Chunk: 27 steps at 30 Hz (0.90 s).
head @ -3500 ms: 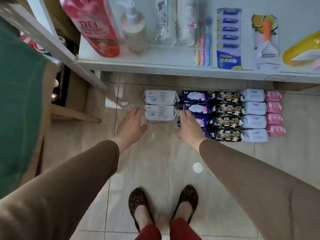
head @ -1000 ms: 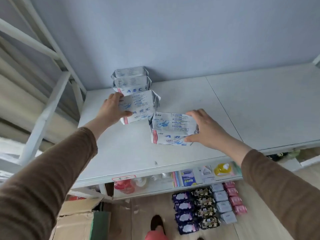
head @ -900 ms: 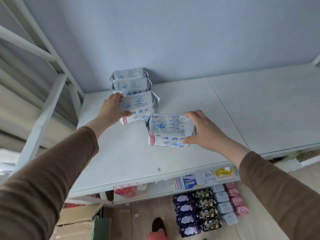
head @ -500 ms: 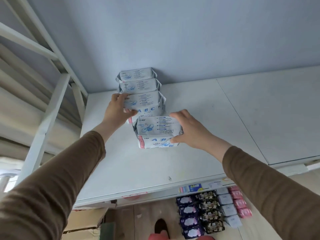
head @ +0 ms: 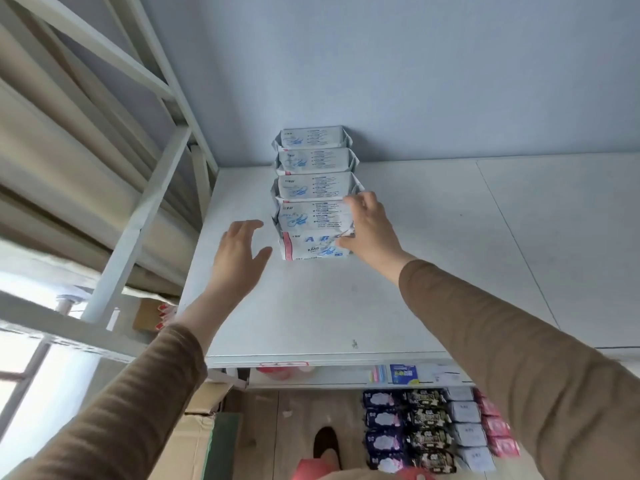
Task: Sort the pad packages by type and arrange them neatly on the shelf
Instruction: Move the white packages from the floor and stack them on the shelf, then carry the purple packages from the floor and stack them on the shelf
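On the front face of the nearest white pad package (head: 313, 245), large blue letters "AB" are read, with a third letter partly covered by the right hand (head: 367, 230). Below them "KMS" is printed in smaller blue type. A line of small digits runs along the bottom edge of that face, but it is too blurred to be read with certainty. On the top faces of the four white packages in the row, small blue print and a short heading are seen, none of it legible. Markings on the blue card (head: 403, 374) under the shelf and on the packages on the floor cannot be read.
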Each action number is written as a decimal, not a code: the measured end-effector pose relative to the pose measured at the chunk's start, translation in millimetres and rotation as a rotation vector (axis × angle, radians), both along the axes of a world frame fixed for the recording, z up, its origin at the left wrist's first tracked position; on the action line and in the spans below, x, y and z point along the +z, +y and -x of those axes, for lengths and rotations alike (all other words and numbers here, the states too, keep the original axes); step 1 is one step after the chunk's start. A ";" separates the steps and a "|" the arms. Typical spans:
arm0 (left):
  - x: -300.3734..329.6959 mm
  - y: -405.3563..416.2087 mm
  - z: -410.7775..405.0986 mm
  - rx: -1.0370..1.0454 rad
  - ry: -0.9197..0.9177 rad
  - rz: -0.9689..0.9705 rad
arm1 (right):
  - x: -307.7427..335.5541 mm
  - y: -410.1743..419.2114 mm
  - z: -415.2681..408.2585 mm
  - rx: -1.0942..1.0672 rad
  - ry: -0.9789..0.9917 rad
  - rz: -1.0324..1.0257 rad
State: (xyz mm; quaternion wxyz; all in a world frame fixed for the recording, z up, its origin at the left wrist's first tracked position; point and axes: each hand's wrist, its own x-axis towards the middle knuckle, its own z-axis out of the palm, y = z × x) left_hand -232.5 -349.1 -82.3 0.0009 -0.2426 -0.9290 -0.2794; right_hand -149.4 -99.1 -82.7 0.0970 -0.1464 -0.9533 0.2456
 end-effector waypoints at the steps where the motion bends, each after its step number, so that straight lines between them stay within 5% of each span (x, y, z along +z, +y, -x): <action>1: -0.9 1.2 -6.5 -0.002 0.006 0.010 | -0.2 -2.5 -4.0 -0.020 0.017 -0.017; 14: -1.9 44.2 -195.4 -0.069 0.110 0.201 | 5.0 39.4 -216.1 0.107 -0.002 -0.081; 27: -107.9 56.5 -394.5 -0.170 -0.141 0.290 | -93.9 42.9 -429.5 0.064 -0.166 0.018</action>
